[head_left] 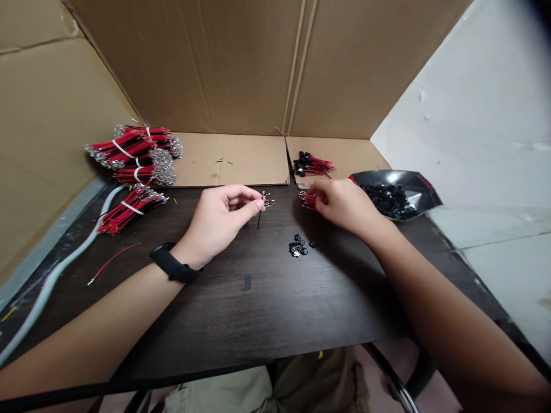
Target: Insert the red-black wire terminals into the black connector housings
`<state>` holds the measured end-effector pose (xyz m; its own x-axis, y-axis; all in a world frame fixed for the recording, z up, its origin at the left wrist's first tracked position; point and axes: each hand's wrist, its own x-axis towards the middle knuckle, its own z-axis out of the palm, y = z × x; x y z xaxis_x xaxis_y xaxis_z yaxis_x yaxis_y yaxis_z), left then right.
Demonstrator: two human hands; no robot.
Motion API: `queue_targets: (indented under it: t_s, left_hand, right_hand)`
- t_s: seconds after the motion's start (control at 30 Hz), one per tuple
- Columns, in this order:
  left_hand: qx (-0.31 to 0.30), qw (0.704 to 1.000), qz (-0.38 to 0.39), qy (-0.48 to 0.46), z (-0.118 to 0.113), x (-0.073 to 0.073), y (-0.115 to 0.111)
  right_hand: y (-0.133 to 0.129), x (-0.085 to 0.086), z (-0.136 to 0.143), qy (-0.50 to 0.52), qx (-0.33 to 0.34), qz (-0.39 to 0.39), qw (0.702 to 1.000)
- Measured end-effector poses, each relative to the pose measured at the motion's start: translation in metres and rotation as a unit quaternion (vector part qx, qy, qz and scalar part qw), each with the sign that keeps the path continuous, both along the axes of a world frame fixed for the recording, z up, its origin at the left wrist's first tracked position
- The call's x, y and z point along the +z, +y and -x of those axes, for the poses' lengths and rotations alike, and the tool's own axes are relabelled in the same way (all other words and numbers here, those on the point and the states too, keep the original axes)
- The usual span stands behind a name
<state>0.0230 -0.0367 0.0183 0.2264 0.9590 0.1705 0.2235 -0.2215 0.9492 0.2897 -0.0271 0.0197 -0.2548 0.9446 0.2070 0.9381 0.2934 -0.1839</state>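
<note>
The hands are apart above a dark table (275, 315). The left hand (215, 218) pinches a black wire (259, 220); the right hand (344, 202) is at red wires (308, 200), grip unclear. Picking out wires seems underway, calling for fine fingertip control near loose connectors (297, 248).

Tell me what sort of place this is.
Probably a small workbench for hand work on wires: tied bundles of red wires, a dark tray of small black parts, and cardboard standing behind the table.
</note>
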Motion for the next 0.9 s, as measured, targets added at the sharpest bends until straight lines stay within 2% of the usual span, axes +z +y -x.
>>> queue_targets:
  t_s: [0.27,0.6,0.73,0.8,0.87,0.9]
  left_hand:
    - [-0.015,0.999,0.029,-0.014,-0.002,-0.003,-0.002]
    - [-0.029,0.998,0.049,-0.021,-0.003,-0.004,-0.001]
    - [-0.030,0.997,0.060,-0.040,-0.004,-0.007,0.000]
    - [-0.026,0.996,0.062,-0.051,-0.004,-0.008,0.000]
    - [-0.021,0.996,0.065,-0.063,-0.005,-0.008,-0.001]
    - [-0.019,0.995,0.068,-0.068,-0.006,-0.008,-0.001]
  right_hand:
    - [0.001,-0.002,0.000,-0.047,-0.001,0.025,0.999]
    - [0.000,0.000,-0.001,-0.005,-0.008,-0.011,1.000]
    - [0.001,0.000,-0.003,0.069,-0.003,-0.051,0.996]
    - [-0.001,0.000,0.000,0.152,0.003,-0.055,0.987]
    - [-0.005,0.000,0.010,0.277,0.014,-0.015,0.961]
    - [-0.008,0.001,0.016,0.345,0.022,0.021,0.938]
